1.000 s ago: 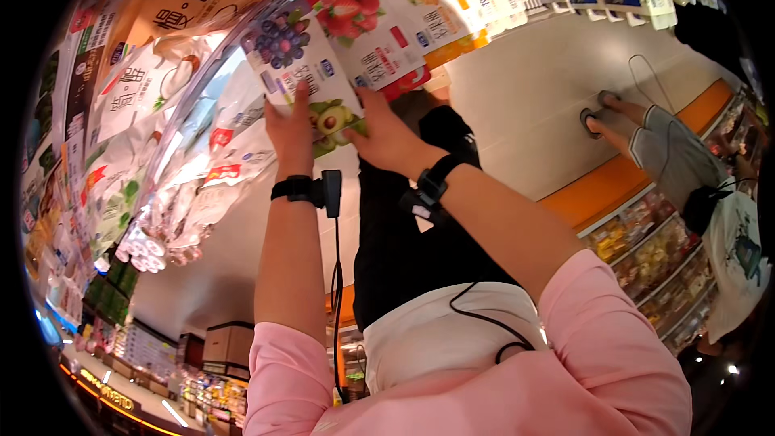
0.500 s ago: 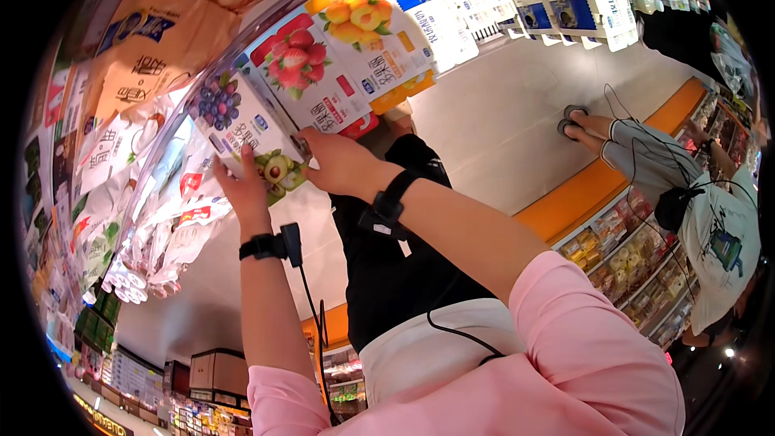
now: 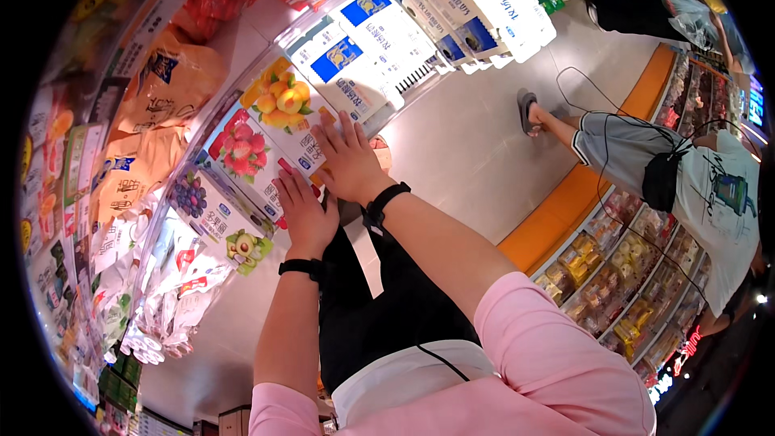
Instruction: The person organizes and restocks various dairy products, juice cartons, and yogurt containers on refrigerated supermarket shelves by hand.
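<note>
Both hands lying flat, fingers spread: left hand (image 3: 305, 211) pressing the strawberry carton (image 3: 242, 157), right hand (image 3: 349, 163) the peach carton (image 3: 286, 109). Best pushing evenly, keeping cartons square.

A single wide fisheye view from the wearer's head looks steeply down and forward, close over the person's own forearms, which enter from the lower edge. It faces a shop shelf (image 3: 242, 48) curving along the left and top, with the aisle floor (image 3: 476, 137) bending away to the right.
</note>
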The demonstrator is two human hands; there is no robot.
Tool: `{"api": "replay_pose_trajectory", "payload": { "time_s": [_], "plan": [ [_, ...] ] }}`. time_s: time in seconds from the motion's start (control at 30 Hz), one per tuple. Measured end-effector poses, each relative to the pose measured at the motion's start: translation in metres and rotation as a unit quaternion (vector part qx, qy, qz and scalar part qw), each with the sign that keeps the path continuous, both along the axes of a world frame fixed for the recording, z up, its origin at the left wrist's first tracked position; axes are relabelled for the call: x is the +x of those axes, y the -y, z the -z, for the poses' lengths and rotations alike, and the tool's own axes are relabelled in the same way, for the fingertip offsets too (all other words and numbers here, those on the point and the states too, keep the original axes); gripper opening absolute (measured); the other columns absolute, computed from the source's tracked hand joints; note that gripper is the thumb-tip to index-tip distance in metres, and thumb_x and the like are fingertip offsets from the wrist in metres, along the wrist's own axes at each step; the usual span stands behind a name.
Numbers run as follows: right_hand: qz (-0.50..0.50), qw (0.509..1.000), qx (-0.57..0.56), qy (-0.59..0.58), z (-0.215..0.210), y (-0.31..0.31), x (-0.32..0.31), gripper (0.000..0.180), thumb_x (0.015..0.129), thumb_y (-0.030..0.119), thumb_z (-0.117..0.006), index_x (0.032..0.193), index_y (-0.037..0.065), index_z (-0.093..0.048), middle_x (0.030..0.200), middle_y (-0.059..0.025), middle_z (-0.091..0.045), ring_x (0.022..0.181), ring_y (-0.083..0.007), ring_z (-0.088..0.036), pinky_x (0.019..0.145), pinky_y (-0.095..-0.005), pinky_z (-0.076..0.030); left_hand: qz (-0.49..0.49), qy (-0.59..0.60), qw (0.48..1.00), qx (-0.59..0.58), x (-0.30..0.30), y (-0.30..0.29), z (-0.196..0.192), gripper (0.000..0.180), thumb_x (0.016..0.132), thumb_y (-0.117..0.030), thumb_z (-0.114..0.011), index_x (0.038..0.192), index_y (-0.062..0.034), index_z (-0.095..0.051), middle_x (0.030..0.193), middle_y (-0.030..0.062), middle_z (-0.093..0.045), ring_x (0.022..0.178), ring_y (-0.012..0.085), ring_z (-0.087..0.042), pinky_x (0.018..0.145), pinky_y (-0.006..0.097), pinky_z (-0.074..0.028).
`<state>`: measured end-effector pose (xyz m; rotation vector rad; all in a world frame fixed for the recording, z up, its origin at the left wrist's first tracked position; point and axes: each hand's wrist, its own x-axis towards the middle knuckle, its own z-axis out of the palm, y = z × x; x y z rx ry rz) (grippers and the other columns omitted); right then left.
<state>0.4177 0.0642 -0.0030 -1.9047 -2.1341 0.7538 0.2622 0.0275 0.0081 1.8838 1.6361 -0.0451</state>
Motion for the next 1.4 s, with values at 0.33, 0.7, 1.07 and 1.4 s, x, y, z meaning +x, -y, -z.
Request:
{"api": "replay_pose_trajectory", "payload": {
  "time_s": [0.33, 0.7, 1.07, 1.4],
  "plan": [
    [-0.107, 0.989, -0.098, -0.018, -0.079, -0.017, 0.129, 0.040, 0.083, 0.023, -0.064, 0.119, 0.006, -0.063, 0.124, -0.0147, -0.060, 0.117, -0.0374, -0.055, 0.094, -0.0473, -0.048, 0.021, -0.111, 0.977, -0.179, 0.059, -0.027, -0.024, 0.102, 0.091, -0.050, -0.057, 0.151, 0.0161, -0.008, 0.158, 0.0388, -0.001, 0.149, 0.0531, 0.003, 0.122, 0.055, -0.006],
    [0.197, 0.948, 0.249, 0.025, -0.199, -0.113, 0.421, 0.058, 0.084, 0.026, -0.069, 0.132, 0.000, -0.052, 0.122, -0.0212, -0.060, 0.117, -0.0388, -0.054, 0.104, -0.0493, -0.037, -0.156, 0.219, 0.963, -0.014, 0.301, -0.113, -0.074, 0.074, 0.099, -0.033, -0.057, 0.153, 0.0045, -0.023, 0.156, 0.0254, -0.030, 0.145, 0.0328, -0.031, 0.118, 0.040, -0.027],
    [0.218, 0.966, 0.039, -0.134, -0.189, -0.119, 0.431, 0.050, 0.082, 0.037, -0.076, 0.108, -0.004, -0.065, 0.097, -0.0252, -0.069, 0.092, -0.0413, -0.065, 0.084, -0.0455, -0.051, -0.417, 0.623, 0.649, -0.132, 0.454, -0.177, -0.136, 0.051, 0.103, -0.030, -0.055, 0.141, 0.0003, -0.039, 0.128, 0.0129, -0.059, 0.115, 0.0195, -0.060, 0.096, 0.032, -0.051],
    [0.358, 0.831, -0.184, -0.385, -0.148, -0.096, 0.408, 0.070, 0.090, 0.043, -0.073, 0.132, -0.008, -0.046, 0.126, -0.0226, -0.058, 0.108, -0.0212, -0.062, 0.085, -0.0318, -0.053, -0.409, 0.570, 0.682, -0.208, 0.389, -0.168, -0.115, 0.073, 0.093, -0.029, -0.071, 0.146, 0.0025, -0.032, 0.129, 0.0174, -0.056, 0.117, 0.0218, -0.059, 0.097, 0.031, -0.051]
  ]
}}
